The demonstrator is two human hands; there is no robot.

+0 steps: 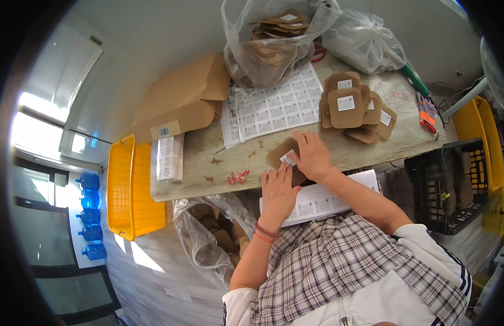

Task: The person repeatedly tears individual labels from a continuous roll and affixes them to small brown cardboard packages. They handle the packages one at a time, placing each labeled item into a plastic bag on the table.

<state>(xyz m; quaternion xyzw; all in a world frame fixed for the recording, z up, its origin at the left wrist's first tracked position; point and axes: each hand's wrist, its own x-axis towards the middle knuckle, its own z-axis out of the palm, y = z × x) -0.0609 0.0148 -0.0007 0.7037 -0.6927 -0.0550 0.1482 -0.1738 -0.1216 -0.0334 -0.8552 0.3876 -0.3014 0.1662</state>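
Observation:
A tan patterned pad with rounded corners lies at the table's near edge, partly hidden under both hands. On it is a small white label. My left hand rests on the pad's near side, fingers stretched out with their tips at the label. From the right, my right hand lies over the pad, its thumb by the label and its fingers spread. A white sheet of printed labels lies across my lap, below the hands. Right of the hands, several labelled pads are piled on the table.
A large label sheet, a cardboard box and a clear bag of pads cover the back. A tied plastic bag and gloves lie right. Yellow basket, open bag and black crate stand below.

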